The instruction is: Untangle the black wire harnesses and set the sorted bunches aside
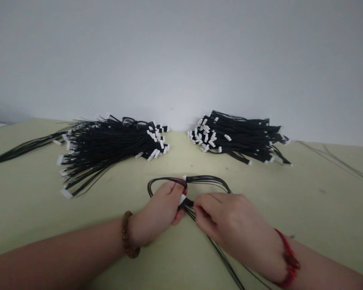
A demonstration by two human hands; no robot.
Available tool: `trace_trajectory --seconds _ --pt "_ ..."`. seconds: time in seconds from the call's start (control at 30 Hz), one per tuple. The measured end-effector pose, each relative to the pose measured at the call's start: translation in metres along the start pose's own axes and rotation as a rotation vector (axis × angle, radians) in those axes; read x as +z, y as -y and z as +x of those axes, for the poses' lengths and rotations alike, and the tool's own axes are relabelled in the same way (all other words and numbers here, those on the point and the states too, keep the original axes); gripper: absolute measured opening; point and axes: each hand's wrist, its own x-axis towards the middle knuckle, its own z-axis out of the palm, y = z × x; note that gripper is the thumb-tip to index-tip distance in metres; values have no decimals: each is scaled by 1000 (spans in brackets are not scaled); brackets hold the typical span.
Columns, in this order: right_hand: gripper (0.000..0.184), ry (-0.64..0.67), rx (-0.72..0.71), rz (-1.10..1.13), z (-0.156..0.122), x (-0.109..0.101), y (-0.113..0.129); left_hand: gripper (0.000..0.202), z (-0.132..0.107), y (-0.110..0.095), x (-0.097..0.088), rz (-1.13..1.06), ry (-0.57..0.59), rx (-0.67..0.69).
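Observation:
Near the front middle of the table, my left hand [166, 201] is closed around a black wire harness [207, 178] by its white connectors. One white connector [182, 199] shows at my fingertips, and part of the harness loops out behind that hand. My right hand [230, 225] pinches the black wires just right of this connector, thumb and forefinger together. From between the hands, loose wires run down past the bottom edge of the view. What lies inside my left palm is hidden.
Behind my hands, a large pile of black harnesses [109, 141] with white connectors lies left, a pair of glasses [136, 123] on it. Another pile [245, 135] lies right. A white wall [181, 60] rises behind the pale yellow table [33, 217]. Thin wires [335, 155] lie far right.

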Motion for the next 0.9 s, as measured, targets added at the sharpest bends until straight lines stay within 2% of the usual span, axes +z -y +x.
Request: trace_trajectory --seconds 0.07,0.13,0.17,0.2,0.23,0.27,0.37,0.43,0.5,0.53,0.6,0.67,0.7,0.73,0.8,0.9 --pt "14 184 210 337 4 -13 -4 28 0 0 0 8 -4 -10" --pt "18 421 387 868 7 -29 -14 29 -1 -2 0 23 1 -14" --pt "18 493 416 1131 8 -38 -21 30 -2 -3 0 28 7 -11" --pt "16 488 404 1342 8 -45 -28 30 -2 -4 0 30 14 -6" --pt "15 425 366 1442 8 -51 -36 30 -3 -5 0 25 20 -2" --pt "13 327 312 1429 8 -56 -42 28 -3 -5 0 18 24 -1" --pt "7 -100 167 1213 9 -67 -50 24 -4 -5 0 23 14 4" --pt "21 -367 188 1284 11 -72 -46 24 -5 -5 0 41 5 5" --pt "35 -483 281 1393 11 -76 -37 25 -5 -5 0 57 11 10" --pt "37 -462 327 1397 11 -76 -33 25 -5 -5 0 52 25 17" --pt "25 -268 354 1299 10 -71 -24 23 -5 -5 0 16 61 36" --pt "11 -37 331 1057 7 -60 -17 22 -6 -4 -1 -52 111 47" --pt "9 18 311 869 4 -53 -14 22 -7 -4 -1 -90 140 46" --pt "10 30 271 646 2 -45 -11 23 -7 -4 -2 -127 171 40" --pt "11 -54 153 245 -3 -33 -8 26 -9 -4 -3 -194 230 24" --pt "13 -140 -9 -17 -9 -23 -8 29 -10 -3 -4 -244 291 32"
